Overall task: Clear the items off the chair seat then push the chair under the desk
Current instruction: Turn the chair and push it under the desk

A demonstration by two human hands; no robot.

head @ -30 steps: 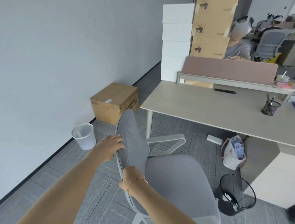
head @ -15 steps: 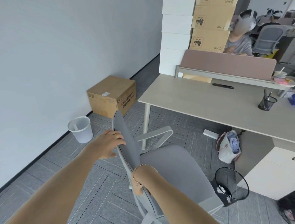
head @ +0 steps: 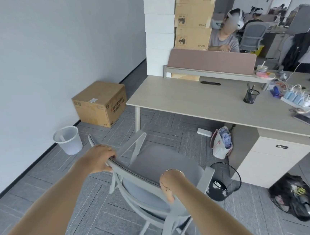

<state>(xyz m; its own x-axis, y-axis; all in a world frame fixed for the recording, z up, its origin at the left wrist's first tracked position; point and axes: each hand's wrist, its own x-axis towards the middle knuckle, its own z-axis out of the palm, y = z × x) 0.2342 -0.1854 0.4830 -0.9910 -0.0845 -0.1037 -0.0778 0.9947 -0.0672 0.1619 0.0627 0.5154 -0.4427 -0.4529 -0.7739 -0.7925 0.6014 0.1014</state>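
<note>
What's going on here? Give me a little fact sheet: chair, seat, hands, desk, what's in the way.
chair: grey, facing the desk, not yet under it
seat: bare
left hand: grips backrest top
right hand: grips backrest's right side
desk: ahead
obstacles: black bin and white bag on floor by the drawer unit

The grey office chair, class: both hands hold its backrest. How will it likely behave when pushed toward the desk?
The chair stands on a splayed caster base, so it should probably roll rather than need lifting. The left hand and right hand grip the backrest top, high above the base, so it may swivel or veer. The carpeted floor may slow it.
</note>
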